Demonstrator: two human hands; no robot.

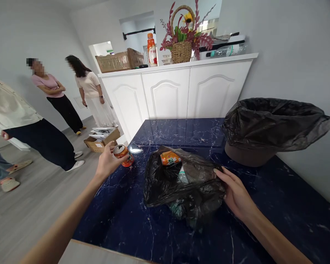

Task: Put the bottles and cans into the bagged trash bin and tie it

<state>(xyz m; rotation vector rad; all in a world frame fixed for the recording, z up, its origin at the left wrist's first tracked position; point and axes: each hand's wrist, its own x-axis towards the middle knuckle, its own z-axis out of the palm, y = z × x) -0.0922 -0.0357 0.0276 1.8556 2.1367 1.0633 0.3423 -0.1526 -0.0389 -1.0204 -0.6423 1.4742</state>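
My left hand [110,159] is closed around an orange drink can [128,160] at the left edge of the dark blue marbled table [121,205]. The can is upright with its top showing. My right hand [233,189] grips the right side of a black plastic bag [206,190], thumb on top and the other fingers partly hidden. The bag lies on the table with its mouth open. Inside it, I see another orange can [170,158] on its side and part of a clear bottle [183,176] with a green band.
A bin lined with a black bag [275,128] stands at the table's right. Behind is a white cabinet [167,95] bearing a flower basket [181,51], an orange bottle [152,51] and a cardboard box [118,61]. Several people stand left, near a floor box [99,145].
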